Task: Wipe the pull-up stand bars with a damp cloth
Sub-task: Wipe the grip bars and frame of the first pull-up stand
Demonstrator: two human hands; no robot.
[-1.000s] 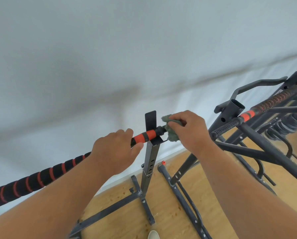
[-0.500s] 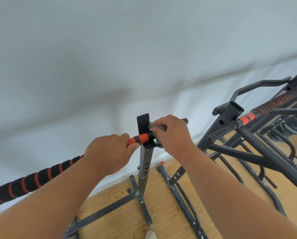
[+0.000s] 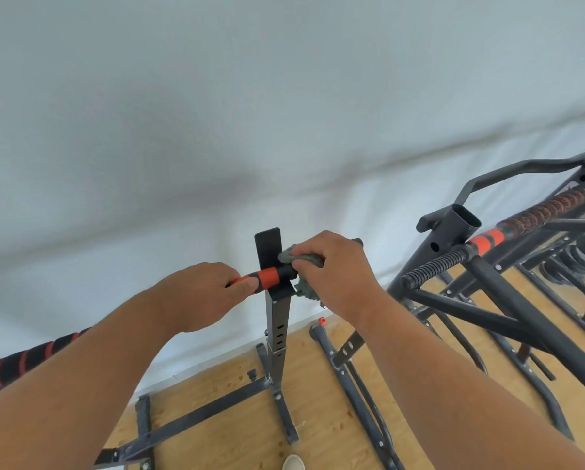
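Right hand [image 3: 332, 273]: fingers curled round a crumpled grey-green cloth [image 3: 304, 278], pinching it against the end of the bar, just right of the bracket.
Left hand [image 3: 199, 300]: fingers wrapped round the black foam-wrapped bar with orange bands [image 3: 267, 277], thumb lying along its orange section, just left of the bracket.
Cloth: bunched, part of it hanging below the bar end beside the upright; most of it is hidden under the right hand.
Bar: runs from the lower left edge, behind the left forearm, up to the bracket; its black and red striped grip shows at far left.
Bracket: flat black metal plate [image 3: 268, 242] on top of the dark square steel upright post [image 3: 277, 320], which has a row of slots and stands on a cross-shaped base.
Second stand: dark metal frame [image 3: 460, 232] at right, apart from the hands, with an open tube top, a ribbed black grip and an orange-banded bar.
Floor: pale speckled wooden boards [image 3: 223, 432] under both frames, with a loose dark rail lying between them.
Wall: plain white surface [image 3: 284, 113] behind everything.
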